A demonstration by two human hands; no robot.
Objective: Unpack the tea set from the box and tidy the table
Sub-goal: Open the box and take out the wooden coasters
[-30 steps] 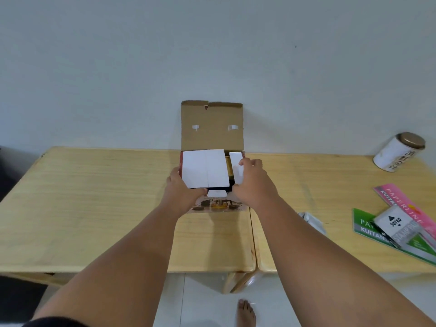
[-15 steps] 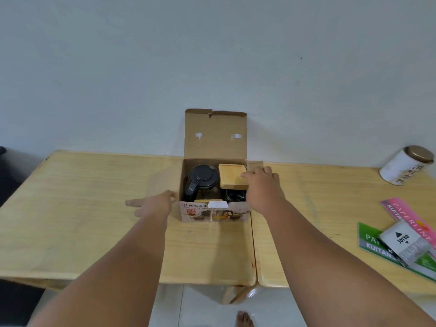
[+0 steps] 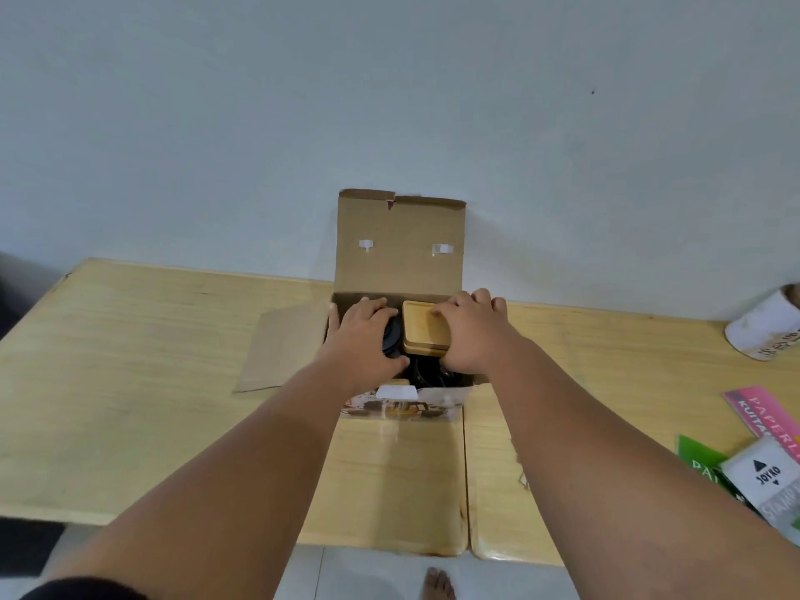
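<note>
Left grip (image 3: 362,336) moved onto teapot (image 3: 393,334), clasping it; right grip (image 3: 472,335) clasps wooden lid (image 3: 422,332); yellow table (image 3: 130,361).

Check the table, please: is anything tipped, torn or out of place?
The white tin at the far right lies tipped over, not upright. The box lid has a small tear in its top edge. I see no spill.

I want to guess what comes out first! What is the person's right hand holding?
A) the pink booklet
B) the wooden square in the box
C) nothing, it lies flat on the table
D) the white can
B: the right hand is curled over the wooden square inside the open box, while the left hand holds the black pot beside it.
</note>
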